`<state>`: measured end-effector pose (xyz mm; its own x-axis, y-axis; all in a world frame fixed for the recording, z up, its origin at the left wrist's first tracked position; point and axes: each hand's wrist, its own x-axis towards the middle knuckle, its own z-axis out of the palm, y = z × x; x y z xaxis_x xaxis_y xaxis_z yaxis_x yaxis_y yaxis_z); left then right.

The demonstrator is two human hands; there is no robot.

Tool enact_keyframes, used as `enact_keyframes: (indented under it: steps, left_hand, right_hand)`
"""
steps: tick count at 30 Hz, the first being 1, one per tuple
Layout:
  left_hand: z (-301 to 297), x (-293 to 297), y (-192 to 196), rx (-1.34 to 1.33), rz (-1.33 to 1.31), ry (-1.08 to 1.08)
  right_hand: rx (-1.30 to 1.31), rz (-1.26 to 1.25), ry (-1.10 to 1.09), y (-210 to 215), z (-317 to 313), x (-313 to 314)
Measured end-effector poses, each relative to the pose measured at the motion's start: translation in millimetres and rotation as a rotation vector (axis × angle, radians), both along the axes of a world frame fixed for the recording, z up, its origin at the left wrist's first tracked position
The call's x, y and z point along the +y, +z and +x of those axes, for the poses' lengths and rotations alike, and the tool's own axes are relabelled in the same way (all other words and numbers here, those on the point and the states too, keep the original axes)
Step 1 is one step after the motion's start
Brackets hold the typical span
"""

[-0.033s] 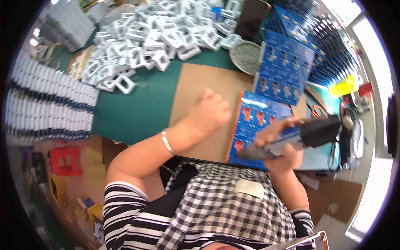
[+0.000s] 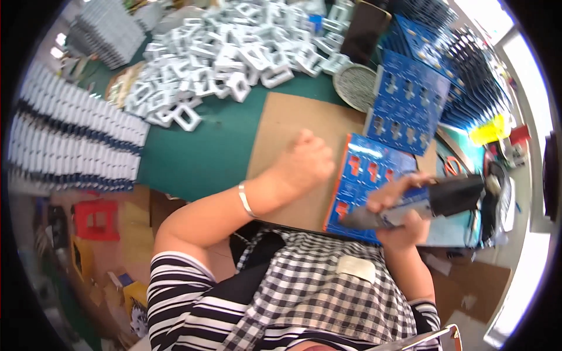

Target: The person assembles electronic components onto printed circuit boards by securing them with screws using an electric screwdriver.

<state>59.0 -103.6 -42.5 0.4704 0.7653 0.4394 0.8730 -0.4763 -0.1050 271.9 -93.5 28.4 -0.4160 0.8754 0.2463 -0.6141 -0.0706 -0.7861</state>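
My left hand [image 2: 310, 161] is curled closed above a brown cardboard sheet [image 2: 281, 126]; whether anything is inside the fingers is hidden. My right hand [image 2: 408, 229] grips what looks like an electric screwdriver [image 2: 404, 212], grey with a black rear end. Its narrow end points left, over the lower part of a blue circuit board panel [image 2: 360, 187] with orange-red cutouts and an orange left edge. Where the tip meets the panel is too blurred to tell. Just behind lies a second blue panel [image 2: 410, 102] with several metal-looking parts.
White plastic frames [image 2: 234, 52] are heaped at the back, near a round dish [image 2: 356, 86] and a dark phone-like slab [image 2: 366, 32]. Blue panels [image 2: 480, 82] stack at the back right. White pieces [image 2: 82, 137] stand in rows at left. Orange-handled scissors [image 2: 451, 165] lie at right.
The whole view has shifted slightly, so everything sits a little further right and lower. Both hands keep the same pose, with the screwdriver still in the right one.
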Motion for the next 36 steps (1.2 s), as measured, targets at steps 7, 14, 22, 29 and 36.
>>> enact_keyframes:
  steps: [7, 14, 22, 29, 36]
  left_hand:
    - [17.8, 2.1, 5.1, 0.132, 0.085, -0.011]
    - [6.8, -5.1, 21.8, -0.111, -0.014, 0.037]
    - [31.6, -52.4, 32.5, -0.659, -0.45, -0.176]
    - [48.8, -63.2, 21.3, -0.674, -0.478, -0.167]
    - [63.5, -61.4, 19.1, -0.599, -0.455, -0.129]
  right_hand:
    - [-0.043, 0.262, -0.052, 11.9, 29.0, -7.5]
    - [-0.008, 0.367, -0.186, 11.7, 45.6, -1.5]
    - [-0.03, 0.184, -0.11, 22.8, 64.4, -3.2]
    - [0.034, 0.289, -0.063, 11.3, 68.9, 1.3]
    - [0.006, 0.331, -0.06, 8.2, 73.8, 2.0]
